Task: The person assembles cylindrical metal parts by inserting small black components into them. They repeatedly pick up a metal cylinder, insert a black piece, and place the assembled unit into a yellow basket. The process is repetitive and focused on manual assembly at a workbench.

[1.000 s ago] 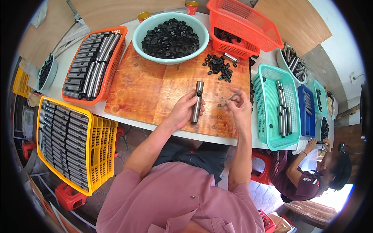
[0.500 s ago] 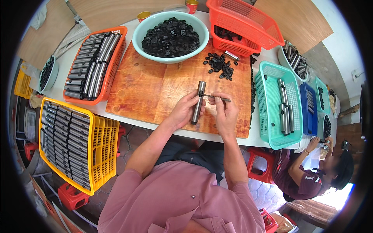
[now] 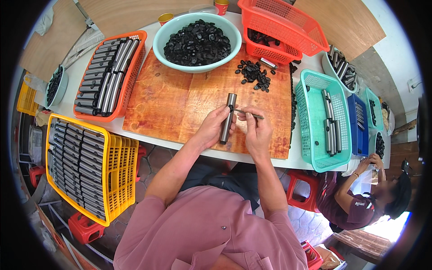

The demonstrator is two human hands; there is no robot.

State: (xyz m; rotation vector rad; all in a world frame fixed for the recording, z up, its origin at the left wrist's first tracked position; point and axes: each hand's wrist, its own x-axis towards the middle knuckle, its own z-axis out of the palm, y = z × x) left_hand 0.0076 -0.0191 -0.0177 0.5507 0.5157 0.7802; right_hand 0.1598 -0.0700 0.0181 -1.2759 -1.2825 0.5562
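Observation:
My left hand [image 3: 216, 127] is wrapped round a metal tube [image 3: 226, 128] that stands nearly upright over the wooden board [image 3: 175, 112]. A black fitting shows at the tube's side near its upper part, by my left thumb. Between the fingers of my right hand [image 3: 257, 135] is a thin dark rod-like tool [image 3: 251, 114], its tip against that fitting. Beyond my hands, several small black oval pieces [image 3: 255, 74] lie loose on the board. A light-blue bowl [image 3: 155, 45] heaped with similar black pieces stands at the board's far edge.
At left, an orange basket [image 3: 129, 85] and a yellow crate [image 3: 118, 166] hold rows of metal tubes. A green basket [image 3: 315, 135] with several tubes stands at right. Red baskets [image 3: 283, 27] are stacked at the back. A co-worker [image 3: 360, 198] sits at far right; a red stool [image 3: 301, 191] is nearby.
The tube and both hands have shifted slightly left. My right hand has drawn closer to the tube, with the rod tool still against it.

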